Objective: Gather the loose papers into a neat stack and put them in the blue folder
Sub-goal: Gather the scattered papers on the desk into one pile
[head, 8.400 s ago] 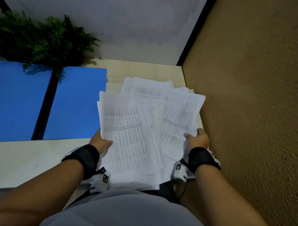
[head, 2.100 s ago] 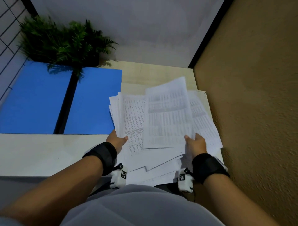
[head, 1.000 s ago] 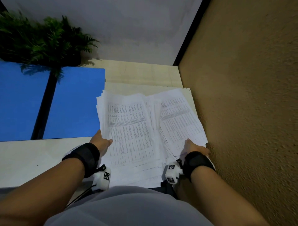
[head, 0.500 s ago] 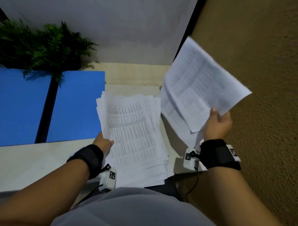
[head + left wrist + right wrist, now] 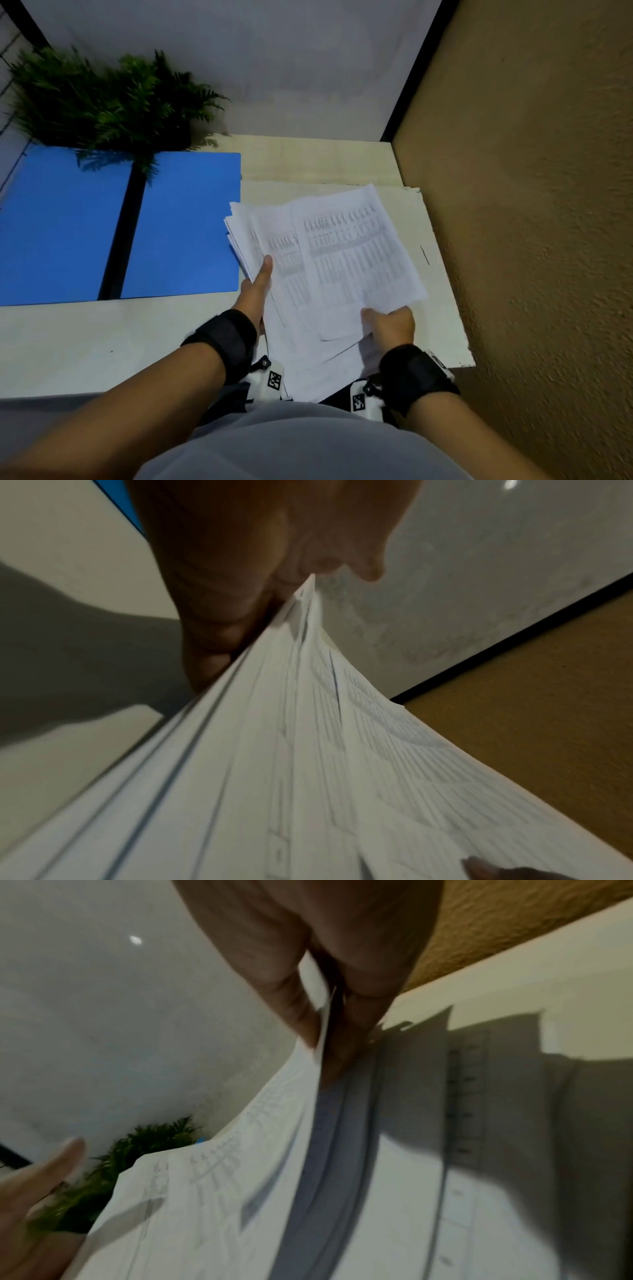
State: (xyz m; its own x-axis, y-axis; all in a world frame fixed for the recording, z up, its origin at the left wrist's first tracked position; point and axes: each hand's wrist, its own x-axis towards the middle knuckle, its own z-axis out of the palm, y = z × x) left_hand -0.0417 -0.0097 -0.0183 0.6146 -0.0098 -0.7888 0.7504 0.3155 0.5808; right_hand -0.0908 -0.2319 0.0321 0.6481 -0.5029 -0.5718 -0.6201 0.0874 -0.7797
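Note:
A pile of printed white papers (image 5: 329,274) is held over the near right part of the table, its sheets fanned and uneven. My left hand (image 5: 255,291) grips the pile's left edge, thumb on top; the left wrist view shows the fingers under the papers (image 5: 274,750). My right hand (image 5: 390,325) pinches the near right corner of the top sheets, and the right wrist view shows thumb and fingers clamped on the papers (image 5: 274,1150). The blue folder (image 5: 185,226) lies open and flat to the left of the pile.
A green fern plant (image 5: 102,102) stands at the back left, its fronds over the folder's far edge. A rough tan wall (image 5: 531,205) runs close along the right side of the pale table (image 5: 68,342). A grey wall closes the back.
My right hand has brought its raised sheets down from the right and laid them on the pile. My left hand has slid further up the pile's left edge.

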